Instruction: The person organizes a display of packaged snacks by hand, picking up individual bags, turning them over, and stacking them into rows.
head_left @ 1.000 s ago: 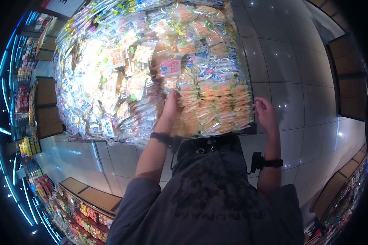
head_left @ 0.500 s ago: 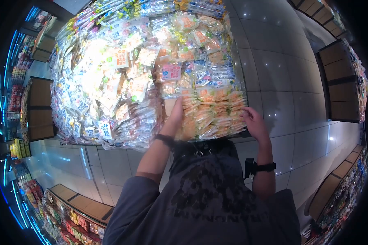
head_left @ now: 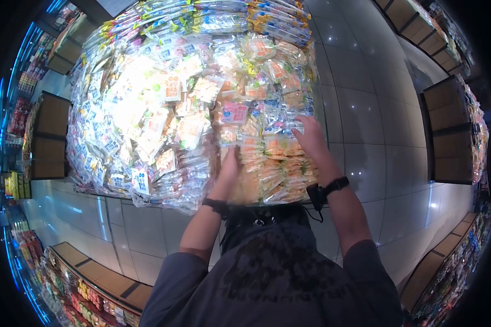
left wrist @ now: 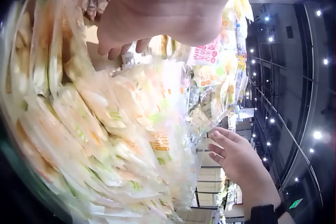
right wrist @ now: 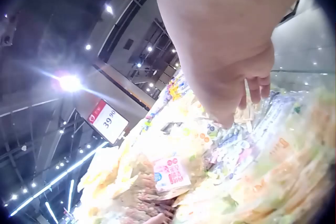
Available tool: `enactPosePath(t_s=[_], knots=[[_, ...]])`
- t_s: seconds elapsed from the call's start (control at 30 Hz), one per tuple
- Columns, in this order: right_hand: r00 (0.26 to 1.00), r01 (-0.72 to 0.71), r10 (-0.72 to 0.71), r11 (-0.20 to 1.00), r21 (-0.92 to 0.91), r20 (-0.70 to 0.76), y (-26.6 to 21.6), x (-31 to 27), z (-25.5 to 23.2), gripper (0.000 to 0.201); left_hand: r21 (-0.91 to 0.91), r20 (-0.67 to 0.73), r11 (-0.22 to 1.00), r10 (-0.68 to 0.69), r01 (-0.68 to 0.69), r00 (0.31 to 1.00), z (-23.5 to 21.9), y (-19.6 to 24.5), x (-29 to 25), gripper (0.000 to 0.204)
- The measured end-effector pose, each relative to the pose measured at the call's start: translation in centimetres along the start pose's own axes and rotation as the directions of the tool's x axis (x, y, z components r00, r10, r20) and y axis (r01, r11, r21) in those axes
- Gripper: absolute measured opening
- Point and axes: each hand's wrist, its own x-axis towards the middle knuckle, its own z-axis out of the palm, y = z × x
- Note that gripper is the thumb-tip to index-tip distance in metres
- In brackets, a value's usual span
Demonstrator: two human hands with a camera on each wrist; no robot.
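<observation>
A: Obs. 1. Landmark is the stack of orange packets (head_left: 273,169) at the near corner of the display table (head_left: 114,191). Left hand (head_left: 229,163) lies against the stack's left flank, fingers straight and pressed to the wrappers, grasping nothing.

B: Confirmed from the left wrist view: fingers (left wrist: 123,50) only slightly bent over the packets, no packet pinched. Right hand?

A: Right hand (head_left: 309,136) rests on the far top edge of the stack, just where it meets the blue-and-white packets (head_left: 281,109). Fingers spread flat, pressing down. In the right wrist view the fingertips (right wrist: 257,90) hang relaxed over the wrappers; no closed grip visible.

B: Obs. 2, risks. The stack sits right at the table's edge, above the tiled floor (head_left: 365,109). My judgement: the wrappers are slick film, so a sideways shove from the left hand could shear the upper layers off toward the floor.

A: Agreed. Also, the loose heap (head_left: 147,114) left of the stack slopes toward it; the pink-labelled packet (head_left: 234,113) just beyond the stack could slide in if the support shifts.

B: 3rd risk: downward pressure from the right hand may crush brittle contents. Cannot tell what the packets hold.
</observation>
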Motion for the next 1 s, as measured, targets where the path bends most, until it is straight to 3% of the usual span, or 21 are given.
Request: enactPosePath(t_s=[0.07,0.13,0.2,0.23,0.3,0.37,0.43,0.5,0.53,0.57,0.6,0.63,0.7,0.73,0.8,0.83,0.9,1.0], knots=[[0.998,0.012,-0.012,1.0,0.006,0.055,1.2,2.9,1.5,0.042,-0.021,-0.083,0.999,0.039,-0.041,0.996,-0.5,0.4,-0.2,0.063],[0.992,0.026,-0.029,0.999,0.023,0.125,1.2,5.2,3.3,0.045,0.459,-0.138,0.874,0.248,-0.16,0.959,-2.6,0.4,-0.1,0.056],[0.931,0.005,0.041,0.992,-0.123,0.364,0.5,6.8,5.1,0.057,0.499,-0.142,0.843,0.307,-0.2,0.941,-3.4,0.3,-0.1,0.05],[0.925,0.016,0.03,0.993,-0.119,0.378,-0.2,7.0,5.9,0.057,0.544,-0.122,0.803,0.361,-0.241,0.925,-3.5,0.4,-0.3,0.045],[0.89,-0.242,0.37,0.878,-0.413,0.266,-1.4,7.3,7.3,0.068,0.521,-0.166,0.824,0.352,-0.221,0.921,-3.0,0.7,-0.4,0.042],[0.889,-0.25,0.372,0.883,-0.396,0.268,-1.6,7.5,7.6,0.071,0.5,-0.201,0.842,0.343,-0.205,0.918,-2.4,1.2,-0.2,0.039],[0.884,-0.26,0.38,0.884,-0.389,0.272,-1.3,7.0,7.5,0.074,0.485,-0.143,0.831,0.381,-0.271,0.913,-1.6,1.5,0.0,0.037],[0.947,-0.221,0.274,0.936,-0.274,0.169,-1.1,6.4,7.0,0.062,0.564,-0.132,0.789,0.377,-0.244,0.917,-0.1,2.8,0.0,0.038],[0.947,-0.212,0.267,0.938,-0.276,0.18,-1.2,6.3,7.1,0.062,0.439,-0.199,0.891,0.219,-0.113,0.955,1.5,4.4,-0.5,0.04],[0.969,-0.054,0.095,0.982,-0.181,0.228,-1.3,6.3,7.2,0.057,0.3,-0.242,0.954,0.052,0.024,0.969,2.5,5.4,-0.4,0.043],[0.963,0.102,-0.079,0.992,-0.077,0.257,-1.5,6.3,7.4,0.052,0.318,-0.249,0.945,0.155,-0.071,0.956,1.7,3.7,1.7,0.047],[0.961,0.107,-0.083,0.991,-0.075,0.264,-1.7,6.5,8.2,0.052,0.314,-0.256,0.947,0.155,-0.069,0.954,1.3,2.6,3.4,0.047],[0.85,0.225,-0.246,0.969,0.101,0.466,-2.8,6.6,10.4,0.047,0.292,-0.368,0.926,0.339,-0.239,0.866,1.3,1.3,5.7,0.051],[0.85,0.226,-0.246,0.969,0.1,0.466,-4.4,6.6,10.5,0.047,0.291,-0.368,0.926,0.339,-0.239,0.866,1.8,1.5,5.7,0.051],[0.868,0.019,0.001,0.999,-0.036,0.497,-6.9,6.7,10.5,0.052,0.088,-0.454,0.969,0.245,-0.23,0.857,2.6,2.4,5.4,0.039],[0.868,0.017,0.003,0.999,-0.036,0.496,-7.0,6.5,11.2,0.052,0.09,-0.453,0.969,0.245,-0.229,0.857,2.9,3.4,4.8,0.039],[0.968,0.14,-0.105,0.98,-0.143,0.226,-7.0,6.1,12.5,0.059,-0.23,-0.304,0.967,0.036,-0.11,0.952,2.9,5.2,3.9,0.023],[0.956,0.14,-0.081,0.97,-0.196,0.283,-6.8,6.6,12.5,0.051,-0.191,-0.323,0.977,0.031,-0.097,0.946,2.6,5.4,5.0,0.019]])
